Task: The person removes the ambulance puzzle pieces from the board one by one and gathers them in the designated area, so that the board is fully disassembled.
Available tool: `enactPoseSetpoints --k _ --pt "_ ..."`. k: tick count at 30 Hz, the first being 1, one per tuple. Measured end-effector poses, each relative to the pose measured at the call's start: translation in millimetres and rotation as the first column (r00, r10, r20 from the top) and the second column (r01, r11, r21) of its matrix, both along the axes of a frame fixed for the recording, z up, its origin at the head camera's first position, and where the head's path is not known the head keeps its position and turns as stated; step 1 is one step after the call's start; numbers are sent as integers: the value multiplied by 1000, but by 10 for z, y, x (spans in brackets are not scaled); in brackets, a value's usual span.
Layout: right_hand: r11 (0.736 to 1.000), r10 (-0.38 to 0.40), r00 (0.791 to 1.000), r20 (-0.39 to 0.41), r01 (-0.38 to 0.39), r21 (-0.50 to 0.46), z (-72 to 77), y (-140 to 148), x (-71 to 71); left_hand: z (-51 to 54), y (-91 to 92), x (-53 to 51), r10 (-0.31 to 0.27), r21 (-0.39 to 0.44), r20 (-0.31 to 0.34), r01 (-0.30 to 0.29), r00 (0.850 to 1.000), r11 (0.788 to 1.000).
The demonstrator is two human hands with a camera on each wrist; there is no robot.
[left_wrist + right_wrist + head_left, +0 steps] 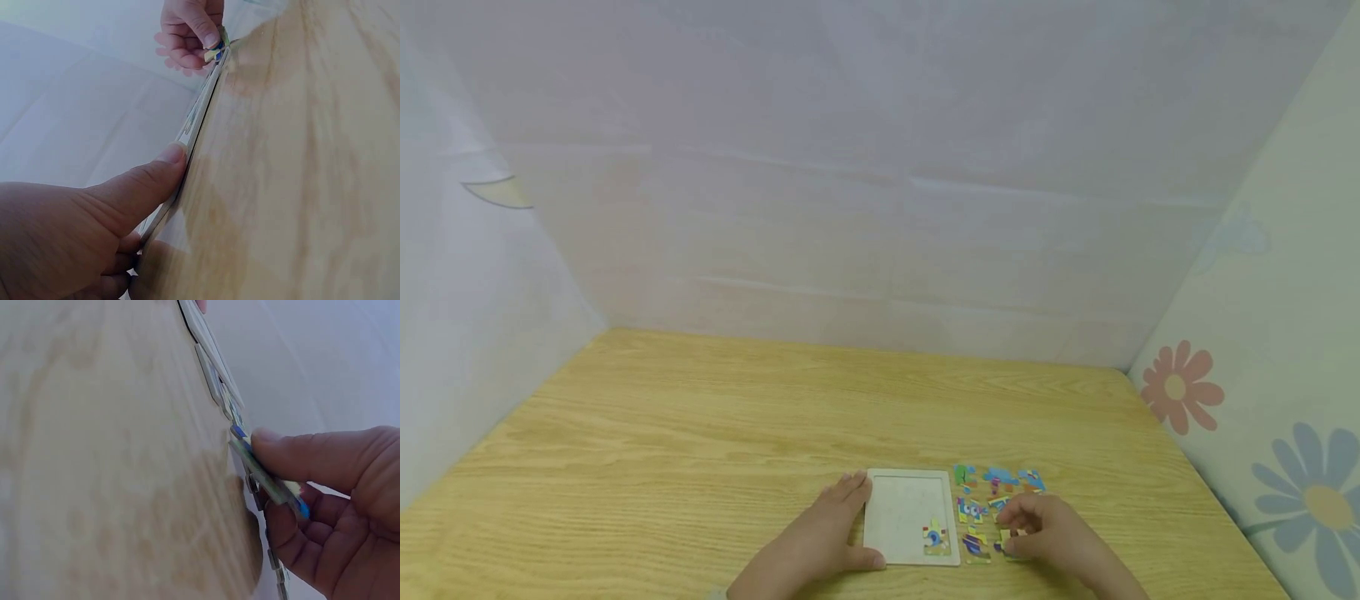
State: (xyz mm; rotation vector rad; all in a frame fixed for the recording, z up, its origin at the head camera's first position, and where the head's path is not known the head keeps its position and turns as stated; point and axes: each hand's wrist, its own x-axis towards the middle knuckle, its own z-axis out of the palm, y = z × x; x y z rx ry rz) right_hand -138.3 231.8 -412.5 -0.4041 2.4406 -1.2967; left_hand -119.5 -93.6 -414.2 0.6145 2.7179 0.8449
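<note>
A pale square puzzle tray (901, 507) lies flat on the wooden table, with one colourful puzzle piece (936, 540) in its near right corner. My left hand (823, 532) holds the tray by its left side, the thumb at the near left corner and the fingers along the left edge. To the right of the tray, my right hand (1054, 533) pinches another puzzle piece (259, 472) between thumb and fingers. That piece is tilted in the right wrist view, and its picture is mostly hidden. Loose puzzle pieces (973, 510) lie between the tray and this hand.
More loose pieces, including a blue one (1002, 477), lie in rough rows right of the tray, some partly behind my right hand. The wooden table (737, 433) meets a pale cloth wall (880, 250) at the back. A flower-printed wall (1262, 350) borders the right side.
</note>
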Motion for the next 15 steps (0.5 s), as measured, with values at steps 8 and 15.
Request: enactPoseSetpoints --k 8,15 --pt "993 -32 996 -87 41 108 21 -59 36 -1 9 13 18 0 -13 -18 1000 1000" --pt "988 -47 991 -121 64 140 50 -83 83 -12 6 10 20 0 -18 -20 1000 1000"
